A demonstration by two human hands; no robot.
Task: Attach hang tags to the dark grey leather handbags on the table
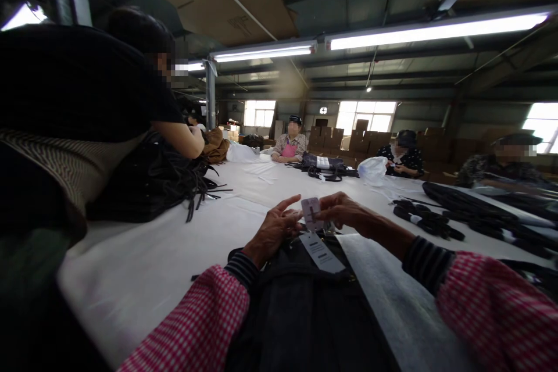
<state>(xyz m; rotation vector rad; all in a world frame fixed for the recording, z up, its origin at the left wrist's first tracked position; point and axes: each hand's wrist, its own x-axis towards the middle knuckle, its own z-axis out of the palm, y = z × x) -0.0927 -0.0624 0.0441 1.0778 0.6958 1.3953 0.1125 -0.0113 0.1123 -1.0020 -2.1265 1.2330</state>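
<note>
A black bag [300, 308] lies on the white table in front of me, its top end under my hands. My right hand [340, 209] pinches a small whitish tag [311, 213] with dark print, held upright above the bag. Close by on the left, my left hand [272, 231] has its index finger raised and its thumb near the tag's edge; whether it grips a cord there is too small to tell. A larger grey-white printed label [322, 253] lies slanted on the bag just below both hands.
At the left, a person in black [87, 81] leans over stacked black bags [148, 180]. Black straps [427, 219] lie on the table [209, 238] at the right. Across it are several people, a dark bundle [322, 164] and a clear plastic bag [372, 171].
</note>
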